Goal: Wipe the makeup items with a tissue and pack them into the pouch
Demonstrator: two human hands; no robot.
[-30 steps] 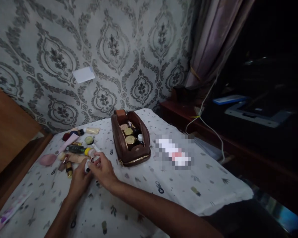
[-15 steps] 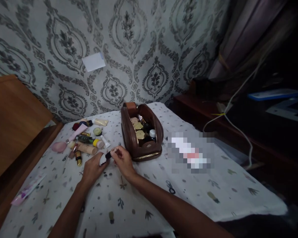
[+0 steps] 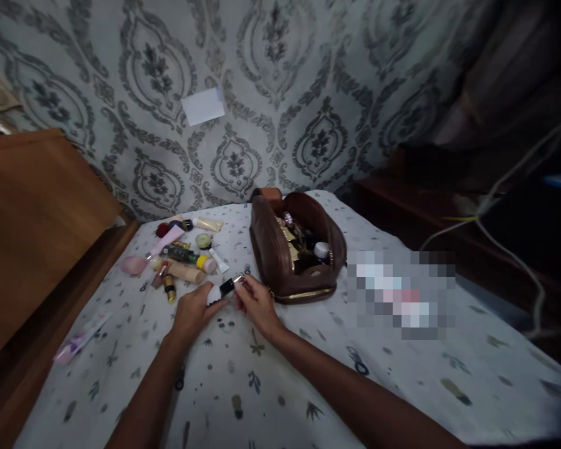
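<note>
My left hand (image 3: 191, 315) is closed round the white part (image 3: 214, 294) of a small cosmetic container. A black section (image 3: 227, 287) stretches from it toward my right hand (image 3: 258, 307), whose fingertips pinch the shiny metallic end (image 3: 238, 279). Whether these parts are one piece, I cannot tell. Just right of my hands stands a brown cosmetic bag (image 3: 297, 289), unzipped, with gold-coloured items and a white-capped bottle (image 3: 321, 251) inside. Left of my hands lie a beige tube (image 3: 184, 272), a dark green bottle (image 3: 180, 254), a small gold-and-black bottle (image 3: 169, 290) and a small white tube (image 3: 219, 260).
A pink puff (image 3: 133, 265), a cream tube (image 3: 208, 224) and a round jar (image 3: 204, 241) lie on the patterned cloth (image 3: 206, 386). A pink-and-white packet (image 3: 81, 340) is at the left. A blurred patch (image 3: 402, 293) covers something on the right. Wooden furniture (image 3: 47, 218) borders the left.
The view has turned left, so everything sits further right. More of the metallic end shows between my hands, and both hands keep their grip.
</note>
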